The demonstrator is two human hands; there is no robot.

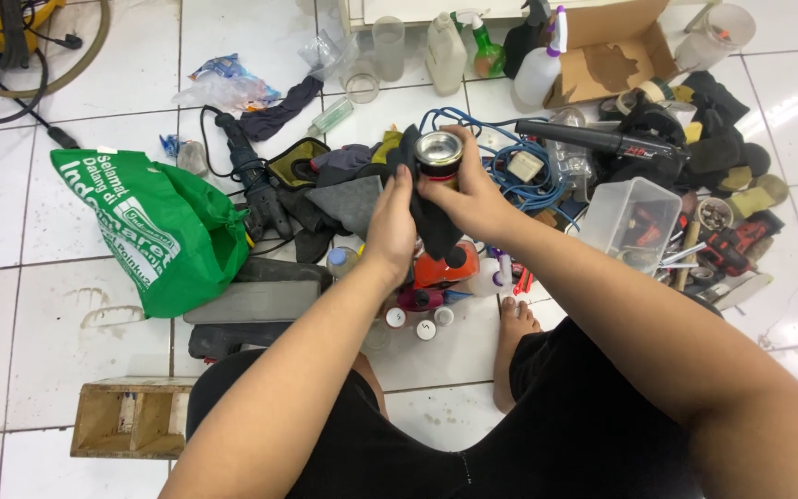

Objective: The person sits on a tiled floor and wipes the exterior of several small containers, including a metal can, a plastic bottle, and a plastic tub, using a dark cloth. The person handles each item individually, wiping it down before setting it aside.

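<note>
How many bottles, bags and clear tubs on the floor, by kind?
Spray bottles: 2, green and white
Plain white bottle: 1
Green bag: 1
Clear plastic tub: 1
Total: 5

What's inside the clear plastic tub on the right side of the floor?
Through the wall of the clear plastic tub, red and dark tool-like shapes show near its bottom. The cloudy wall blurs them, so what they are cannot be told.
</note>
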